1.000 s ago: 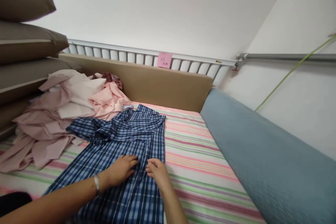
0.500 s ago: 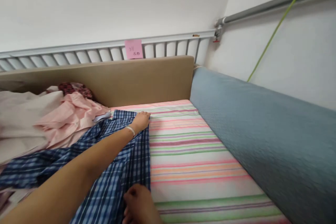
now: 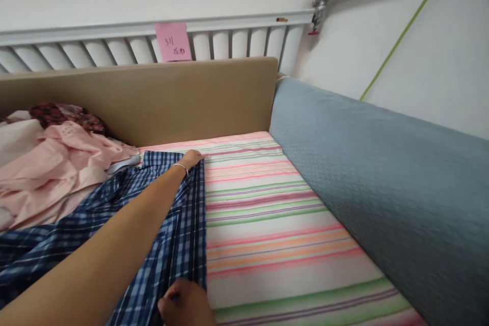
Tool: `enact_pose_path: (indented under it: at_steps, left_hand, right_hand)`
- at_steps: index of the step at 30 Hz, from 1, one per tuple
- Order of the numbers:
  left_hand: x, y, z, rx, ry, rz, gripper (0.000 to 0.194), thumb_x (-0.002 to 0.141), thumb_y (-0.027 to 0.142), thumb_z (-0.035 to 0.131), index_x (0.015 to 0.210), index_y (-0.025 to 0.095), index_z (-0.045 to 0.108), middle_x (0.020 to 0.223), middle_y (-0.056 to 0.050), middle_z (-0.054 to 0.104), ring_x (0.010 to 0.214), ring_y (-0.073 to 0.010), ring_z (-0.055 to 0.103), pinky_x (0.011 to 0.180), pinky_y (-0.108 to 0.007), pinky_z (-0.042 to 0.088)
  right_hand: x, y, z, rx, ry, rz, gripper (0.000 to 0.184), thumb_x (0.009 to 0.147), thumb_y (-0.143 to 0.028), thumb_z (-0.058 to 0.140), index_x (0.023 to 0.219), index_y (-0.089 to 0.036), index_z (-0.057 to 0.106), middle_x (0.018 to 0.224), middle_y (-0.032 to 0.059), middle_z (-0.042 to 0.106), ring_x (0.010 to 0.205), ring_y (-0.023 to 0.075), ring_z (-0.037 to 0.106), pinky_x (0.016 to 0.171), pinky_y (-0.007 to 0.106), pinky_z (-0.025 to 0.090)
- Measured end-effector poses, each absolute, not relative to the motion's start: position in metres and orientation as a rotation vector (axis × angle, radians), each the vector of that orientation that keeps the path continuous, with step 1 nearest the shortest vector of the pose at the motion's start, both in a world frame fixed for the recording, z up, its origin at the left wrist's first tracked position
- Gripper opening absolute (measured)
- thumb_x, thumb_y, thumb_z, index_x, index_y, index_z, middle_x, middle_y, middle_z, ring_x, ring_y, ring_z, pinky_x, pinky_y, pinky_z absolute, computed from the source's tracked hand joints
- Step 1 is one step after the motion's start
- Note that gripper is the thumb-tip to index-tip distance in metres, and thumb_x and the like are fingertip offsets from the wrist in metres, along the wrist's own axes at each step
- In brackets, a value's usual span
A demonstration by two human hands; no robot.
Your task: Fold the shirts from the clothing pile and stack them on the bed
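Observation:
A blue plaid shirt lies spread over the striped sheet, its straight right edge running from far to near. My left hand, with a bracelet at the wrist, reaches across the cloth to its far right corner, fingers closed on the edge. Close to me, my right hand is curled at the near part of the same edge, thumb and finger pinched on the fabric. My left forearm covers part of the shirt, and the fingertips of both hands are partly hidden.
Pink clothing and a dark floral garment are heaped at the left. The striped sheet is bounded by a tan board behind and a blue padded side at right. A pink note hangs on the white radiator.
The view has shifted, so the shirt, clothes and note appear farther left and the board higher. Both hands stay at the shirt's right edge, which looks straighter now.

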State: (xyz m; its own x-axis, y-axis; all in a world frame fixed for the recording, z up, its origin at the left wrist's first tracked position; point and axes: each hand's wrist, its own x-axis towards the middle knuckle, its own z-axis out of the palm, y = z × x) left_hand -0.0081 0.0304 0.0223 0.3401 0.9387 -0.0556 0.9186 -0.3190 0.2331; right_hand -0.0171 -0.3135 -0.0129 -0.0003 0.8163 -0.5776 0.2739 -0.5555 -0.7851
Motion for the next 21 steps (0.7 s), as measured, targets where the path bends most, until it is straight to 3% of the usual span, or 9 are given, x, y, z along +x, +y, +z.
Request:
enact_pose_path:
  at_steps: [4,7,10,13,18,21]
  left_hand:
    - [-0.007,0.022,0.007,2.367,1.656,0.262,0.029,0.090,0.040,0.049,0.089,0.018,0.066,0.093,-0.007,0.069,0.087,-0.0179,0.063,0.076,-0.029,0.048]
    - [-0.001,0.010,0.014,2.401,1.667,0.352,0.026,0.087,0.040,0.053,0.087,0.019,0.069,0.094,-0.010,0.071,0.094,-0.0237,0.063,0.078,-0.031,0.046]
    - [-0.001,-0.019,0.029,2.498,1.665,0.505,0.034,0.087,0.038,0.050,0.111,0.017,0.063,0.119,-0.015,0.063,0.117,-0.0305,0.051,0.096,-0.042,0.038]
    - [-0.011,-0.063,0.026,2.724,1.445,0.607,0.046,0.090,0.035,0.045,0.133,0.019,0.046,0.144,-0.012,0.041,0.135,-0.0269,0.030,0.110,-0.043,0.022]
    - [-0.030,-0.115,-0.015,2.880,1.280,0.306,0.063,0.089,0.050,0.044,0.139,0.012,0.038,0.146,-0.020,0.034,0.136,-0.0317,0.028,0.110,-0.049,0.023]
    - [-0.030,-0.123,-0.019,2.804,1.338,0.167,0.063,0.089,0.053,0.042,0.140,0.016,0.037,0.148,-0.019,0.031,0.136,-0.0346,0.027,0.108,-0.057,0.021]
  right_hand:
    - [-0.014,-0.314,-0.008,-1.775,-1.079,1.662,0.013,0.074,-0.020,0.050,0.079,-0.023,0.062,0.044,-0.0036,0.056,0.053,0.0164,0.065,0.048,0.021,0.043]
    - [-0.013,-0.312,-0.008,-1.733,-1.049,1.774,0.016,0.076,-0.020,0.049,0.085,-0.024,0.061,0.039,-0.0064,0.050,0.049,0.0165,0.063,0.044,0.020,0.041]
    - [-0.013,-0.312,-0.010,-1.701,-1.014,1.840,0.015,0.079,-0.020,0.046,0.087,-0.022,0.058,0.041,-0.0064,0.051,0.046,0.0154,0.062,0.042,0.019,0.040]
    - [-0.011,-0.314,-0.010,-1.651,-0.976,1.879,0.013,0.081,-0.017,0.045,0.087,-0.021,0.056,0.044,-0.0066,0.051,0.044,0.0132,0.059,0.039,0.017,0.039]
    - [-0.004,-0.316,-0.007,-1.523,-0.973,1.972,0.014,0.084,-0.021,0.042,0.094,-0.019,0.052,0.052,-0.0053,0.054,0.043,0.0130,0.058,0.036,0.019,0.042]
    - [-0.001,-0.315,-0.005,-1.516,-1.050,1.984,0.015,0.086,-0.023,0.042,0.096,-0.018,0.051,0.055,-0.0036,0.056,0.046,0.0140,0.061,0.040,0.022,0.046]
